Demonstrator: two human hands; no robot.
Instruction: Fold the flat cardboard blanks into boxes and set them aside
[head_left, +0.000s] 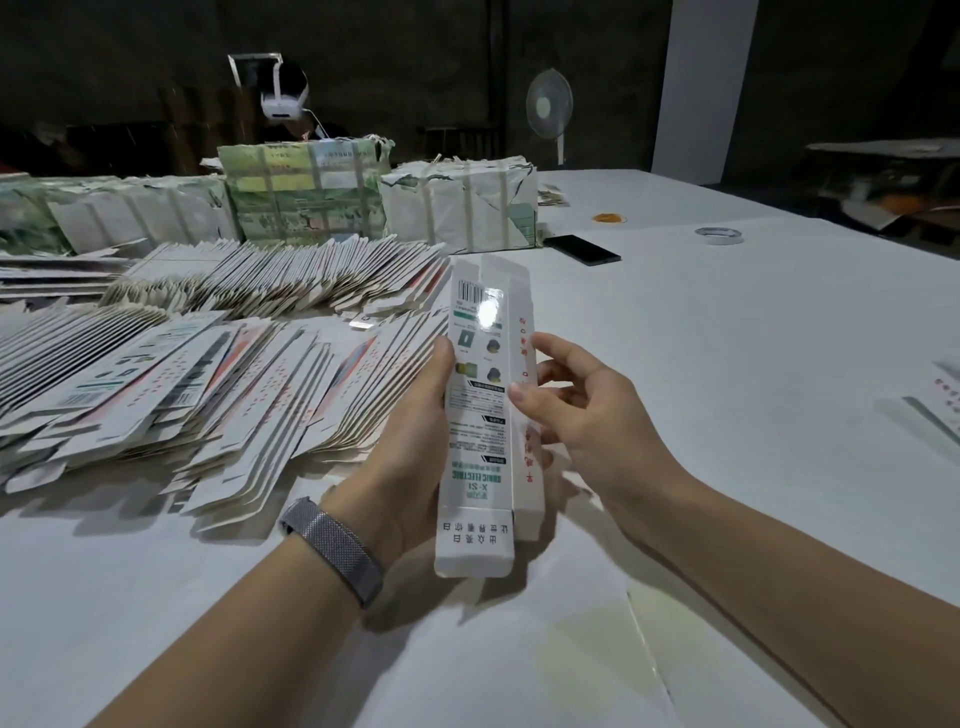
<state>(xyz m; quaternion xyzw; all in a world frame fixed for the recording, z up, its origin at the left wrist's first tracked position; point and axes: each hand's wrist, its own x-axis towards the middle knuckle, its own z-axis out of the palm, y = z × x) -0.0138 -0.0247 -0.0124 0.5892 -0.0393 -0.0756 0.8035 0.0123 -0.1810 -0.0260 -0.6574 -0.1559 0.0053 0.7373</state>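
Long white printed cardboard box blank (480, 415), half opened into a sleeve, is held upright above the white table (727, 338), just right of the fanned heap of flat printed blanks (208, 364). L hand (410, 447) grips its left edge w/ fingers curled behind; R hand (582, 410) has thumb + fingertips on the right panel. Step looks like squaring the tube; next prob needs end flaps tucked, then box set aside.

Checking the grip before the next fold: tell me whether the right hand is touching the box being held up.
Touching. The head view shows the right hand with its thumb tip pressed on the front edge of the box, its fingers curled behind the side panel.
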